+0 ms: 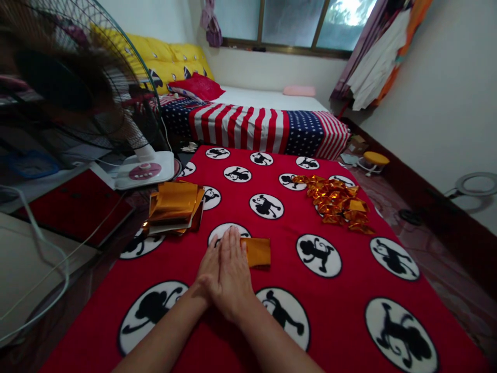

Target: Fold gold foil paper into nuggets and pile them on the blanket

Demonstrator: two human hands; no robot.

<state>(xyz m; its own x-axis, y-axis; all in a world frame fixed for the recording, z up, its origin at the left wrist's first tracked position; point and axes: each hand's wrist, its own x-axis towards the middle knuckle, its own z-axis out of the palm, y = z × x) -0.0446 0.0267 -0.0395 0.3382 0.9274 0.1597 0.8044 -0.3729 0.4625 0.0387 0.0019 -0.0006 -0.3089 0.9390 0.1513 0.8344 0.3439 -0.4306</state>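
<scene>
A small folded piece of gold foil paper (259, 252) lies on the red cloth with black monkey figures (345, 305). My right hand (234, 269) lies flat with its fingers stretched forward, touching the paper's left side and covering part of it. Close against it, my left hand (210, 265) is partly hidden, its visible fingers straight and pointing ahead. Neither hand grips anything. Beyond my hands to the left sits a stack of gold foil sheets (174, 204). Several folded gold foil pieces (334, 202) are heaped at the right.
A fan (145, 166) with blurred blades stands at the left, beside a dark red panel (73, 202) and a white cable (58, 254). Behind the cloth is a bed with a flag-patterned cover (248, 127). A yellow-topped stool (376, 158) is near the right wall.
</scene>
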